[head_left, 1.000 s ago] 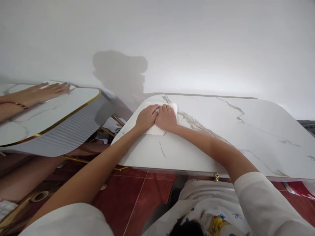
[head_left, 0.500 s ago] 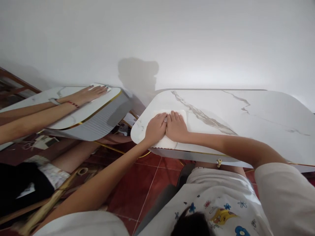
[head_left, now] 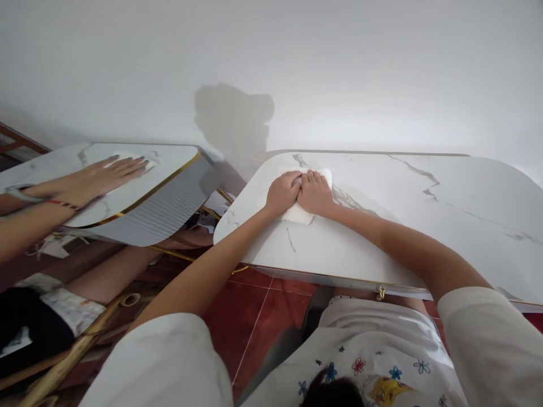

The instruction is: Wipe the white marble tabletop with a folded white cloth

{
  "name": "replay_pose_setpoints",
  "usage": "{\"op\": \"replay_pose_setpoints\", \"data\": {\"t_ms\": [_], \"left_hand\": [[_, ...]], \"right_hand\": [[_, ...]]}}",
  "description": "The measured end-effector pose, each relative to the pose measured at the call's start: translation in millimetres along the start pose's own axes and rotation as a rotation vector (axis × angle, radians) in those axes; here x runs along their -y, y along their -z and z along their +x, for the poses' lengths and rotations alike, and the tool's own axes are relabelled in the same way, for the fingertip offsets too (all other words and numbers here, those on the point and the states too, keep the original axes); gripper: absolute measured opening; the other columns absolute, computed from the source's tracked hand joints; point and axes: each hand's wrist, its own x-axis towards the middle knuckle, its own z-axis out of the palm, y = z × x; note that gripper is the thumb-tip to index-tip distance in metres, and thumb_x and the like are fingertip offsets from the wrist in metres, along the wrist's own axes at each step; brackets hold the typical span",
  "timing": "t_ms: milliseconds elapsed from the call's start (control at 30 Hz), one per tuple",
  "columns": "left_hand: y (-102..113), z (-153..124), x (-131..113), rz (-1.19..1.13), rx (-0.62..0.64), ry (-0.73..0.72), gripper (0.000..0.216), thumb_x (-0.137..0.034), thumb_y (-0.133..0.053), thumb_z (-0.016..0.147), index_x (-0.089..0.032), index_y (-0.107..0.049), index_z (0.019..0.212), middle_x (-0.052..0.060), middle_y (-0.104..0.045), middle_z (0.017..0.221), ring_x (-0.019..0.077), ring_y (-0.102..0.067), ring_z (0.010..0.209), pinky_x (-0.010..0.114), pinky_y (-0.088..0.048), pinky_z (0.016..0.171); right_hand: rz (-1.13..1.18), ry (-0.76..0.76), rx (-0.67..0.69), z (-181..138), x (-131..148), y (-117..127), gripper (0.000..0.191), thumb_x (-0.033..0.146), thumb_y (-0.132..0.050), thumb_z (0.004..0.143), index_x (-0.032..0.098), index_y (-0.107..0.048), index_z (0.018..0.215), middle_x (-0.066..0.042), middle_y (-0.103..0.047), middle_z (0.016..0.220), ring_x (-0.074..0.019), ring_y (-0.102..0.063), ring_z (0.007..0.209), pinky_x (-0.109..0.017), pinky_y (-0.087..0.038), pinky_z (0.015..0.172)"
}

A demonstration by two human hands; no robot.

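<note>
My left hand (head_left: 283,192) and my right hand (head_left: 314,192) lie side by side, palms down, on a folded white cloth (head_left: 297,213) that rests on a white marble-look table (head_left: 424,215). The fingers of both hands are flat and pressed onto the cloth near the table's far left part. Most of the cloth is hidden under my hands; only its edges show.
To the left stands a second marble-look table with a gold rim (head_left: 139,186), where another person's hand (head_left: 102,176) presses flat on a white cloth. That person's legs (head_left: 106,277) are below. A white wall (head_left: 339,68) is close behind; red floor tiles (head_left: 254,305) lie underneath.
My two hands have slid the cloth away from me, from the table's near edge toward the wall. The other person's hand has moved left on the neighbouring table.
</note>
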Motion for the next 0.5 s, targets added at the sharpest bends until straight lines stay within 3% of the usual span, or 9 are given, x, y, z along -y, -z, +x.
{"op": "replay_pose_setpoints", "data": {"t_ms": [233, 500], "left_hand": [[-20.7, 60.2, 12.8, 0.021, -0.007, -0.049, 0.037, -0.025, -0.034, 0.087, -0.025, -0.066, 0.106, 0.006, -0.069, 0.117, 0.0259, -0.060, 0.110, 0.040, -0.046, 0.099], [-48.6, 118.6, 35.9, -0.039, -0.047, -0.070, 0.032, -0.026, -0.038, 0.088, -0.027, -0.066, 0.105, 0.005, -0.070, 0.113, 0.0255, -0.059, 0.109, 0.039, -0.045, 0.096]], "right_hand": [[-0.015, 0.060, 0.010, 61.5, -38.5, -11.1, 0.053, 0.016, -0.029, 0.094, -0.005, -0.042, 0.141, -0.025, -0.041, 0.150, -0.0343, -0.036, 0.138, -0.047, -0.023, 0.114], [-0.010, 0.082, -0.051, 118.9, -78.1, -31.0, 0.052, 0.025, -0.020, 0.099, 0.000, -0.045, 0.137, -0.024, -0.046, 0.145, -0.0346, -0.039, 0.135, -0.054, -0.028, 0.110]]}}
